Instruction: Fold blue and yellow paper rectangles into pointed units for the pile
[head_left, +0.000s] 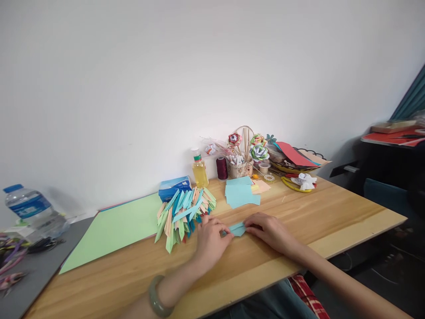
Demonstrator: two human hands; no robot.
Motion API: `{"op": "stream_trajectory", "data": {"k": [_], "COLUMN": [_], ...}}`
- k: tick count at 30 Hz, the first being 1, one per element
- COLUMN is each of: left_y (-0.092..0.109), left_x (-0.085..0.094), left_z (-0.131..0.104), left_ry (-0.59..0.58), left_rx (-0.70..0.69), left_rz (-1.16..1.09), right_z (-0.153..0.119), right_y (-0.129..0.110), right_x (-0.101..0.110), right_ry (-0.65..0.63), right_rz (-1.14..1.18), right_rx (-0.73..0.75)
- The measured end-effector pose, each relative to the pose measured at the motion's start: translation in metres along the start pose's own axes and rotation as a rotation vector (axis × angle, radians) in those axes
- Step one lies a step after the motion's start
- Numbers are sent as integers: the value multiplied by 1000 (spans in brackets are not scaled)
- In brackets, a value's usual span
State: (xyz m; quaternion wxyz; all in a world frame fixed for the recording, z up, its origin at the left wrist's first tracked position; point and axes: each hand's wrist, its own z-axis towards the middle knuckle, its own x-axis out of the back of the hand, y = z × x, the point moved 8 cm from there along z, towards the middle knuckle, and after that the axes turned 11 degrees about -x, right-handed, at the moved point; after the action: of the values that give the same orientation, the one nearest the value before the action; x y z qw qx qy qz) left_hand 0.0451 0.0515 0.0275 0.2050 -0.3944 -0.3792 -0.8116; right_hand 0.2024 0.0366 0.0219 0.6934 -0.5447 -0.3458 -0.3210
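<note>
A small piece of folded blue paper [237, 229] lies on the wooden table between my hands. My left hand [212, 239] pinches its left end, and a green bangle circles that wrist. At the other end, my right hand [267, 230] grips the paper between thumb and fingers. Just left of my left hand is a heap of folded paper strips [181, 215] in green, blue and peach. Behind the held piece rests a stack of flat blue paper sheets [241, 192].
A large green sheet [122, 228] covers the table's left part. Along the wall stand a tissue pack [174, 184], a bottle of yellow liquid [199, 170], a thread spool [222, 168] and paper flowers [259, 152]. A basket [292, 166] holds coloured paper. The water bottle [33, 210] is far left.
</note>
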Motion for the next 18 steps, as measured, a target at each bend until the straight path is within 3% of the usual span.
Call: {"op": "stream_trajectory", "data": {"k": [8,16,18], "left_y": [-1,15,18], "left_x": [-2,3,2], "left_z": [1,-2,-2], "left_ry": [13,47,35], "left_rx": [2,-160,-200], "left_rz": [35,166,162], "right_z": [1,-3,-2], "right_y": [-6,-13,-11], "right_x": [-2,0,-1], "right_ry": [19,119,95], "right_rz": [34,-54,-54], "right_rx": [78,175,178]}}
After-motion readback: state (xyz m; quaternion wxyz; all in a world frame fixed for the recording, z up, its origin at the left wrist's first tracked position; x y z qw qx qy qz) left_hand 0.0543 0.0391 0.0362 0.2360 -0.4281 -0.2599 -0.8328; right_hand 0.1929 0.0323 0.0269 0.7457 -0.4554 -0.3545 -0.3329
